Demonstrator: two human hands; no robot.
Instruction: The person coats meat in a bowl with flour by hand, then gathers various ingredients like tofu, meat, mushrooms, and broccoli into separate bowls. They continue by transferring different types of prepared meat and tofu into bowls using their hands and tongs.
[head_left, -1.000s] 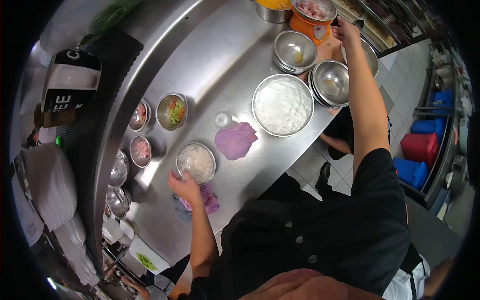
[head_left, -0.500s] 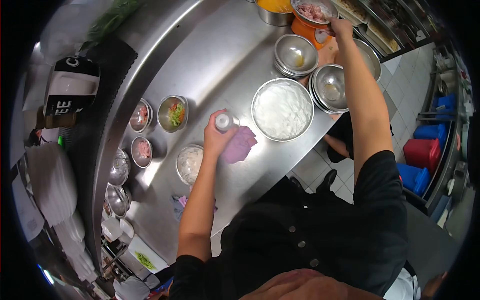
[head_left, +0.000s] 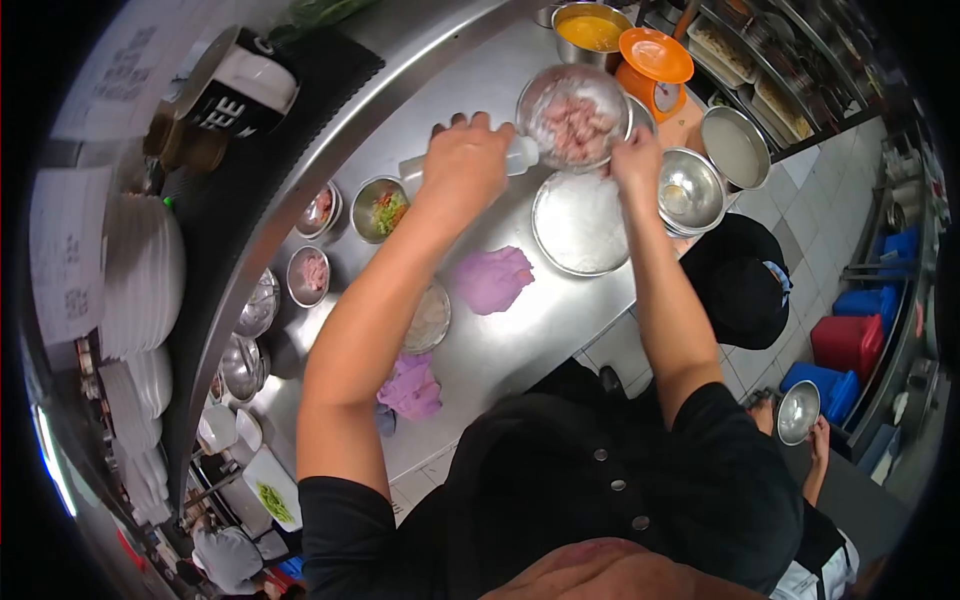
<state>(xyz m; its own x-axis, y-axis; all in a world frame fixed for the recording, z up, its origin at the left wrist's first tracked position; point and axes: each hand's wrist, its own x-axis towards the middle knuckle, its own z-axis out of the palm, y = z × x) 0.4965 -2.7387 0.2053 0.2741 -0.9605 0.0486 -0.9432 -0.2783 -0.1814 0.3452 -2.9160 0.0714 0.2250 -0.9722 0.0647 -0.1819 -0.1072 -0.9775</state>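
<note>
My left hand [head_left: 467, 168] is wrapped round a squeeze bottle [head_left: 522, 156] with a pale cap. The bottle lies sideways, its cap end at the left rim of a metal bowl [head_left: 524, 105]. Pieces of raw meat [head_left: 578, 128] with some white powder are in that bowl. My right hand [head_left: 637, 165] grips the bowl's lower right rim, fingers closed. Below it stands a wide bowl of white powder [head_left: 582, 228], partly overlapped by the held bowl. A crumpled purple cloth [head_left: 495, 280] lies on the steel counter nearby.
An orange scale [head_left: 657, 58] and a pot of orange liquid [head_left: 592, 32] stand at the far end. Stacked metal bowls [head_left: 690, 192] sit by the right edge. Small food bowls [head_left: 380, 208] line the left. A person in a black cap [head_left: 742, 285] is close; another holds a bowl [head_left: 799, 413].
My right hand has brought the meat bowl from the scale toward me, over the powder bowl. My left hand has lifted the bottle from beside the cloth and tipped it sideways at the bowl.
</note>
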